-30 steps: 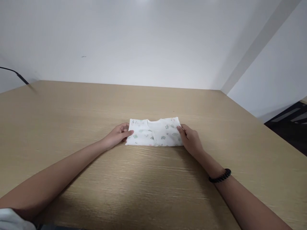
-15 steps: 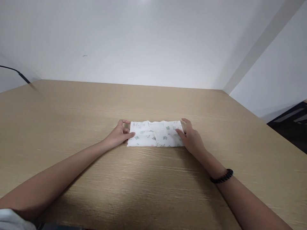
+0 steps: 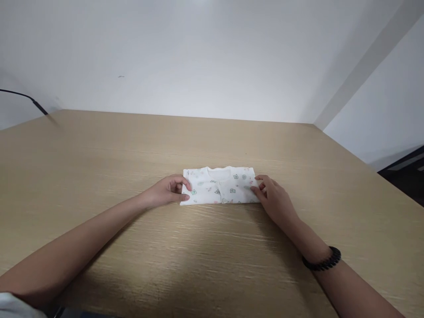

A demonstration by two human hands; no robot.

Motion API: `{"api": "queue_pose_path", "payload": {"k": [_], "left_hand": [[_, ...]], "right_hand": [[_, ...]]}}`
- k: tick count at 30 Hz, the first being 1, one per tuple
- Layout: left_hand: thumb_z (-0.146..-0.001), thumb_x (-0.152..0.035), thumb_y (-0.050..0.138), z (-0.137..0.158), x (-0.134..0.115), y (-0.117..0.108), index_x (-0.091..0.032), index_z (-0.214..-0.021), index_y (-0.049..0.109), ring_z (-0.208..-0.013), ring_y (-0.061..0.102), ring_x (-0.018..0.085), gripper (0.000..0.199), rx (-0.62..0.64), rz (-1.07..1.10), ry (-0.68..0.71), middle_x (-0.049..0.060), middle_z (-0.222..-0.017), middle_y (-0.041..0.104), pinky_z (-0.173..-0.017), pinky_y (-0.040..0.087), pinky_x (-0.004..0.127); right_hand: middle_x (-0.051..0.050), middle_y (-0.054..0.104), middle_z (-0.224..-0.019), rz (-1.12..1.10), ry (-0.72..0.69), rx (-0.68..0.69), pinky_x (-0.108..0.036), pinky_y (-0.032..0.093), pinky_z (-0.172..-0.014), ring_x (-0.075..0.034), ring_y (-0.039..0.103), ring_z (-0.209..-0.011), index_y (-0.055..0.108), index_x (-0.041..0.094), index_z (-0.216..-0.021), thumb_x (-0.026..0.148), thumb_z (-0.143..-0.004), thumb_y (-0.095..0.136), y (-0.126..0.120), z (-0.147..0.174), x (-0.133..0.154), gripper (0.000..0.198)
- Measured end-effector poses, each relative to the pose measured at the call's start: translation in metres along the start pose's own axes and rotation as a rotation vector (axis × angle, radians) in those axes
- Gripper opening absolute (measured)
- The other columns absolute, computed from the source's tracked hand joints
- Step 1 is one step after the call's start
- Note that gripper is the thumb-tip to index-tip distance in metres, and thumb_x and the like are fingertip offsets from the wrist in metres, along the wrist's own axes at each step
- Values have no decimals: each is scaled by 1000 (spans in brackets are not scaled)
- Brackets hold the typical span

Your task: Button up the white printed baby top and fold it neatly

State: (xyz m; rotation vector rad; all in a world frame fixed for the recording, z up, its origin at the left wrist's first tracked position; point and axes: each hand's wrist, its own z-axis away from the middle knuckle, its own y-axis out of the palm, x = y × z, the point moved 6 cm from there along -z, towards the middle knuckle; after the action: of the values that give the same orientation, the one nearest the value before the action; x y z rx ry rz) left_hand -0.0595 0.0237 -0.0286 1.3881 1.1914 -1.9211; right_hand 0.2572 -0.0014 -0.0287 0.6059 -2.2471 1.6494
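A small white baby shirt [image 3: 208,186], printed with little green, grey and pink figures, lies folded into a flat rectangle on the wooden table [image 3: 205,251]. Its round neckline faces the far side, and a front overlap shows near the middle. At the shirt's left end, my left hand [image 3: 170,189] has curled fingers, with the thumb and index fingertip on the cloth. My right hand [image 3: 273,198] holds the right end, thumb on top and the other fingers bent at the edge. Whatever those fingers touch beneath the cloth is hidden.
Behind the table rises a white wall [image 3: 185,66]. A black cable [image 3: 39,107] comes in at the far left corner. Past the table's right edge is a dark object [image 3: 406,172], partly out of view. A black coiled band [image 3: 323,261] circles my right wrist.
My left fingers have come from behind the shirt's left edge onto its top. My right fingers have bent in closer to the right edge. The view has shifted slightly.
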Motion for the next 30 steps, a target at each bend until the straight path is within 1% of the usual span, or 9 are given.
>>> {"api": "queue_pose_path", "payload": {"k": [3,5,8,10,12,17,20,25,30], "left_hand": [[-73,-35,74,-1,1,-2,-18,-89,65,-62,44,10,25,-19,-63,44,-3,-71,46,-56,37,22],[-74,-37,73,0,2,-7,-18,-92,65,-69,50,12,27,-98,-118,81,0,-83,52,-60,43,24],[-79,-40,69,3,-1,-17,-19,-100,64,-83,55,17,30,-234,-282,177,7,-105,54,-73,49,32],[-83,-43,64,3,-3,-21,-21,-106,63,-91,56,20,32,-253,-401,228,8,-110,53,-83,49,37],[-86,-45,61,2,-3,-22,-22,-111,61,-100,55,24,34,-225,-489,244,8,-113,54,-91,47,41],[-93,-46,53,1,-3,-19,-23,-123,55,-119,49,27,38,-121,-636,297,11,-126,52,-105,39,45],[-97,-46,46,3,-2,-17,-24,-130,54,-129,42,30,40,-104,-737,348,13,-136,48,-111,32,50],[-102,-43,37,6,-1,-12,-31,-147,40,-143,25,33,47,-40,-873,434,11,-156,31,-116,20,56],[-101,-47,38,6,1,-10,-34,-152,29,-148,15,34,53,13,-927,392,9,-162,18,-117,12,59]], "right_hand": [[-5,64,-77,-10,57,12,-31,42,-62,-22,60,-68,55,19,-110,47,-90,51,-3,2,-4,34],[-3,63,-74,-61,108,4,-30,41,-59,-20,58,-63,54,19,-106,52,-89,52,-7,3,-8,37],[-4,63,-79,-138,172,-86,-30,41,-58,-17,54,-57,52,18,-105,56,-91,46,-15,3,-14,41],[-5,64,-84,-146,182,-165,-31,42,-60,-17,54,-59,51,18,-108,56,-93,41,-19,3,-16,43],[-7,64,-85,-131,145,-162,-33,44,-64,-20,56,-65,52,17,-109,55,-95,39,-17,2,-15,42],[-14,65,-99,77,-122,29,-43,45,-85,-29,60,-94,59,16,-116,46,-95,39,3,2,-8,41],[-16,65,-103,141,-148,24,-46,45,-88,-31,60,-99,58,17,-124,44,-96,38,4,1,-11,44],[-15,65,-123,49,-197,27,-48,44,-95,-31,58,-112,44,17,-142,38,-99,35,1,0,-3,49],[-14,60,-134,57,-288,70,-51,40,-104,-30,52,-125,55,19,-133,36,-99,35,8,4,5,43]]}}
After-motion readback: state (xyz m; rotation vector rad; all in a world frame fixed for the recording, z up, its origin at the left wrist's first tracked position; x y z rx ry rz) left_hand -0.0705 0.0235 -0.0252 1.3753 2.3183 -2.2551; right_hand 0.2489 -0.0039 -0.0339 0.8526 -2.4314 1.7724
